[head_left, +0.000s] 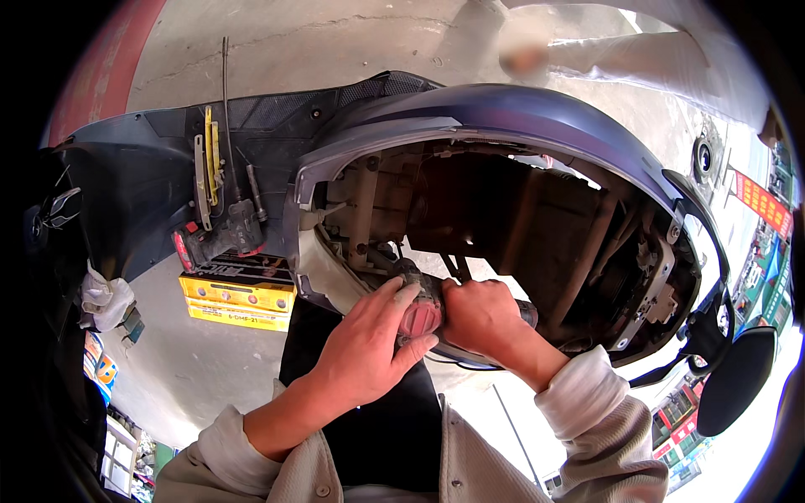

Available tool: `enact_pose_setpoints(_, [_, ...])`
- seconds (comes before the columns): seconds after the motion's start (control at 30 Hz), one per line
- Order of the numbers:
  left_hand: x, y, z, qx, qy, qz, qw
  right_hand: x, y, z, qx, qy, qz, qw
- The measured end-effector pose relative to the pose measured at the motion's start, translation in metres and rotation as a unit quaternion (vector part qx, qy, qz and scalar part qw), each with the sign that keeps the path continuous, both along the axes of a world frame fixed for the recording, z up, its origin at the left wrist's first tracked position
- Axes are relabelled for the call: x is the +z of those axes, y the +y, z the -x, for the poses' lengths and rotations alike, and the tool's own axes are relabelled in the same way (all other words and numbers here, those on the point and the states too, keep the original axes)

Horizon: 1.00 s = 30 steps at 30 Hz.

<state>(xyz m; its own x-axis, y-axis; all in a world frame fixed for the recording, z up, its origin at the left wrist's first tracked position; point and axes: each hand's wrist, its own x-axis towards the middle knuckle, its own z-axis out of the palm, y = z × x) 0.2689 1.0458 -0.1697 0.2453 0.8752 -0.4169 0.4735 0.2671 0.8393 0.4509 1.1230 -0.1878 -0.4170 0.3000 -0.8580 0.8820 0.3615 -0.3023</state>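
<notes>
In front of me a cordless driver (422, 317), dark with a round red back end, points away into the open body of a scooter (537, 105). My right hand (482, 314) is wrapped round its handle. My left hand (362, 345) cups the housing from the left, the fingers over the top and the thumb near the red end. The tip of the tool lies by the left inner edge of the opening, where what it touches is too small to make out. A second cordless power tool (239, 230) with red parts lies on the scooter's footboard, apart from both hands.
Yellow tools (211, 155) and a long thin rod (225, 101) lie on the dark footboard (277, 134). Below it stands a yellow and black box (239, 306). A mirror (738, 381) juts out at the right. Another person's leg (629, 67) is at the far right.
</notes>
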Motion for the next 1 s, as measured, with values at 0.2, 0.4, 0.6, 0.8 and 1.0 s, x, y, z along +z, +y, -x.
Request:
enact_pose_setpoints(0.2, [-0.009, -0.002, 0.001, 0.005, 0.016, 0.006, 1.0, -0.004, -0.001, 0.01, 0.002, -0.047, 0.011, 0.999])
enact_pose_setpoints(0.4, [-0.009, 0.0, 0.0, 0.0, 0.015, -0.003, 1.0, -0.004, -0.004, 0.005, -0.023, -0.035, 0.009, 0.999])
enact_pose_setpoints(0.6, [-0.013, 0.0, -0.001, -0.001, 0.021, -0.026, 0.999, -0.004, -0.01, 0.003, -0.04, -0.022, 0.015, 0.999])
enact_pose_setpoints(0.8, [-0.015, -0.003, 0.0, 0.0, 0.027, -0.022, 0.999, -0.008, -0.016, 0.005, -0.061, -0.019, 0.008, 0.998])
enact_pose_setpoints(1.0, [-0.016, -0.002, -0.002, 0.007, 0.02, -0.018, 1.0, -0.005, -0.013, 0.005, -0.054, -0.011, -0.001, 0.998])
